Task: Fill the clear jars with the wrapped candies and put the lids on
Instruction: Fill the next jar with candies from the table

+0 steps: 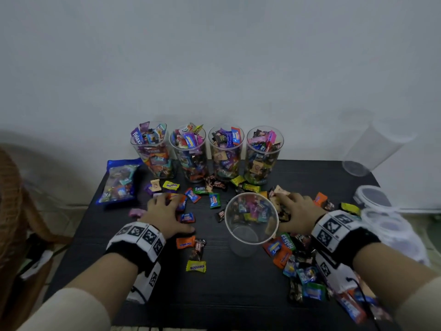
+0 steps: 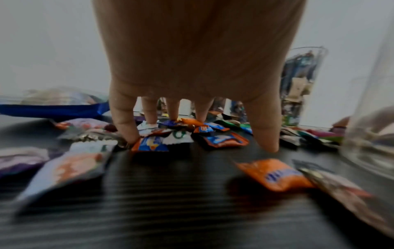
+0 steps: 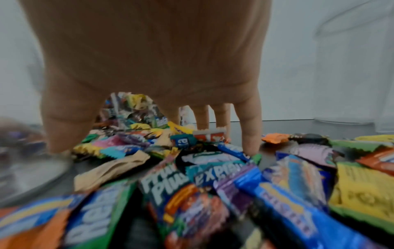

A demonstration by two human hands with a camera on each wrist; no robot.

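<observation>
Four clear jars (image 1: 226, 154) packed with wrapped candies stand in a row at the back. A fifth clear jar (image 1: 251, 220), partly filled and without a lid, stands mid-table between my hands. My left hand (image 1: 164, 211) lies palm down left of it. Its spread, straight fingers (image 2: 124, 121) touch loose candies (image 2: 150, 144) without gripping any. My right hand (image 1: 296, 209) sits just right of the jar, its fingers (image 3: 249, 128) reaching down onto a heap of candies (image 3: 192, 151). More candies (image 1: 303, 275) lie under the right forearm.
An empty clear jar (image 1: 374, 149) stands at the back right, with clear lids (image 1: 374, 197) stacked at the right edge. A blue bag of candies (image 1: 119, 180) lies at the back left. The black table (image 1: 214, 295) ends near a wicker chair (image 1: 12, 199).
</observation>
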